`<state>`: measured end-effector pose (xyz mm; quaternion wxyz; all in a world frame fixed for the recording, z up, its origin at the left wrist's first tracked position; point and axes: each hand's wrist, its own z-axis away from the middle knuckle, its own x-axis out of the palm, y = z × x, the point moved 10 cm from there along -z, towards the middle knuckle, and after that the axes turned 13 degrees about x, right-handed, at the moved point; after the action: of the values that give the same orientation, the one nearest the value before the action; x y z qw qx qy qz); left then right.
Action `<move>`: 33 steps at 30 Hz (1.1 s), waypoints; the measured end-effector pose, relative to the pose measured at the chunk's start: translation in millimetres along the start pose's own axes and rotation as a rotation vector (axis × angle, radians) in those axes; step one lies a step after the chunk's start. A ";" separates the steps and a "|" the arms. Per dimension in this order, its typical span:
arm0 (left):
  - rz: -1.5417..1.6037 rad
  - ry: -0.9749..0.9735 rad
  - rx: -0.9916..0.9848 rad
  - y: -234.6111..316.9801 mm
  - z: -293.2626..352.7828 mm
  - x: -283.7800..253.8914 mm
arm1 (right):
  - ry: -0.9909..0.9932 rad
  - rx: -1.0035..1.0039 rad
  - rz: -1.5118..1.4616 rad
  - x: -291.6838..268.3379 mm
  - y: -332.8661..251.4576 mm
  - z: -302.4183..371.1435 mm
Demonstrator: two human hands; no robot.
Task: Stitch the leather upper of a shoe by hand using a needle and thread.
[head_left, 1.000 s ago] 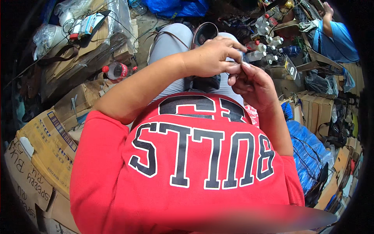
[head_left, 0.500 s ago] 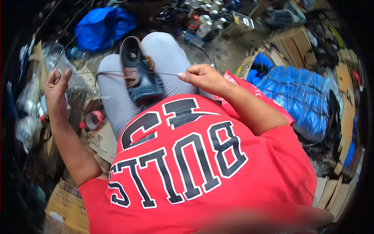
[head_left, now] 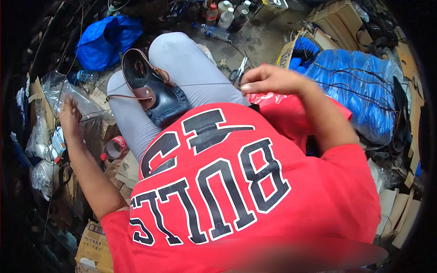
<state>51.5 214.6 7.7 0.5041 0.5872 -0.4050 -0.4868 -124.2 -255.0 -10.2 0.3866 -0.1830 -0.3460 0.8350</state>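
On my lap, between the thighs, rests a dark navy leather shoe (head_left: pixel 169 105) with its opening facing away from me. It has a brown strap and an orange-brown lace. A thin dark thread (head_left: pixel 205 84) stretches from the shoe to my right hand (head_left: pixel 273 83), which is closed with thumb and fingertips pinching it. Out to the left, my left hand (head_left: pixel 71 118) is raised, somewhat blurred, its fingers together. The thread's other side runs toward it from the shoe, though the grip itself is hard to make out.
Scissors (head_left: pixel 238 72) lie beyond my right hand. A red bag (head_left: pixel 287 116) is beside my right thigh, near a large blue plastic-wrapped bundle (head_left: pixel 350 91). A blue bag (head_left: pixel 107 43) sits far left, and bottles (head_left: pixel 226 18) stand at the back. Cardboard (head_left: pixel 93 248) and a red-labelled bottle (head_left: pixel 117 146) lie left.
My right hand has moved to the right, drawing thread out from the shoe. My left hand has lowered slightly. The scissors have come into sight as the view shifted.
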 end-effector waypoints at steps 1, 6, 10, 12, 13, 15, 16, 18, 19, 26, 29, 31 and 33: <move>0.042 -0.270 0.052 36.7 16.5 34.2 | -0.105 0.027 0.030 2.3 -27.1 15.4; -0.096 -1.078 0.121 118.3 156.3 210.8 | -0.532 0.036 0.404 19.3 -179.1 56.1; -0.070 -1.632 0.119 149.8 208.5 234.3 | -0.297 -0.016 0.487 -65.7 -192.8 -7.4; 0.315 -0.983 0.503 199.5 189.9 185.5 | 0.016 -0.067 0.577 -122.1 -204.5 -46.6; 0.281 -0.938 0.465 199.3 182.4 172.6 | 0.181 -0.079 0.615 -150.5 -207.0 -60.0; 0.162 -1.246 0.507 204.9 182.5 138.3 | 0.494 -0.176 0.704 -198.6 -236.0 -71.6; 0.037 -1.239 0.423 203.8 175.6 121.7 | 0.610 0.006 0.776 -207.0 -207.7 -97.2; -0.127 -1.172 0.251 188.7 163.5 87.7 | 0.434 0.316 0.405 -257.1 -69.2 -194.3; -0.205 -1.068 0.152 174.5 159.1 62.4 | 0.343 0.315 0.158 -247.9 -11.9 -228.3; -0.311 -0.373 -0.397 117.6 163.7 -102.4 | 0.608 0.743 -0.722 -131.0 293.1 -259.4; -0.448 -0.082 -0.595 110.1 160.1 -155.9 | 0.551 0.923 -0.197 -107.5 387.4 -270.2; -0.482 -0.045 -0.587 131.9 167.5 -156.6 | 0.523 0.981 -0.078 -95.0 401.0 -273.6; -0.469 -0.050 -0.656 149.6 169.5 -160.1 | 0.498 1.029 0.037 -81.1 398.7 -275.7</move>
<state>-144.0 311.4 178.4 0.5299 0.4596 -0.0952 -0.7064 -121.7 -381.4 -485.1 0.4810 -0.1686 0.2100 0.8343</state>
